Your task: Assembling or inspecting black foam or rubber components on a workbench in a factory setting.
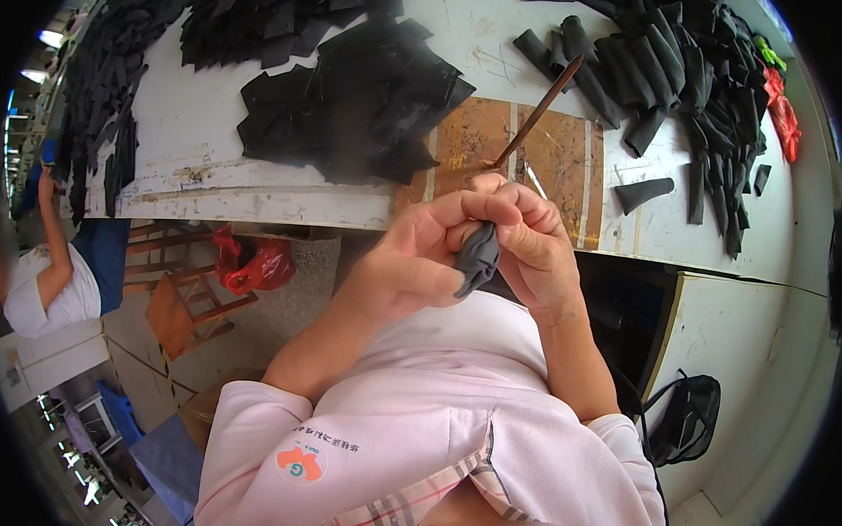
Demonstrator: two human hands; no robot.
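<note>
Close to my chest, at the table's front edge, both hands hold one bunched dark grey fabric piece (480,258). My left hand (410,253) is closed on it, thumb on its lower end and fingers curled over the top. My right hand (538,250) pinches its right side between thumb and fingers. Just beyond my fingers a thin pointed brown stick (541,110) slants up over a worn brown board (573,162) taped to the table. Part of the fabric piece is hidden by my fingers.
Flat black fabric pieces (343,103) lie piled left of the board. Several dark tube-shaped pieces (646,71) are heaped at the right, with one loose tube (643,193) nearer. A red plastic bag (251,260) and wooden stool (180,315) stand lower left. Another person (54,273) is at far left.
</note>
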